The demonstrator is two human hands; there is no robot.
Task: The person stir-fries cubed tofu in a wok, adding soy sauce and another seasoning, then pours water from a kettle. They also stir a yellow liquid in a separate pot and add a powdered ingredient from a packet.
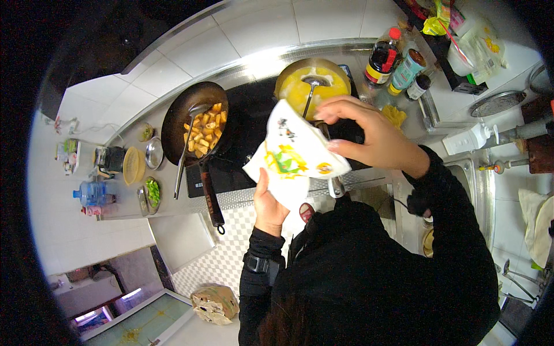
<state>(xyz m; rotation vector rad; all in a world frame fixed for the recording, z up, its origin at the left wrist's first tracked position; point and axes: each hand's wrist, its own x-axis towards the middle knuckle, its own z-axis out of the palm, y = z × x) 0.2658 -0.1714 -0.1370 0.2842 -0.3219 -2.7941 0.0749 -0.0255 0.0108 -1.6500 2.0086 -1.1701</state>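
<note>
My left hand (269, 203) holds a white printed bag (288, 158) from below, its thumb on the front. The bag is tilted and bears writing and a yellow and green picture. At the bag's upper right edge is my right hand (368, 134), thumb and fingers apart; the thumb touches or nearly touches the bag, and I cannot tell whether it grips. Behind the bag, a pan of yellow liquid (294, 88) holds a metal ladle (315, 81). On the left, a dark wok (175, 108) contains browned chunks of food (203, 138) and a metal spatula (186, 147).
Bottles, including a red-capped one (383, 58), stand at the back right. A yellow cloth (394, 116) lies near them. Left of the wok are a yellow basket (133, 165), a metal bowl (154, 153) and a dish of chopped green vegetables (152, 193). A sink (489, 203) is at the right.
</note>
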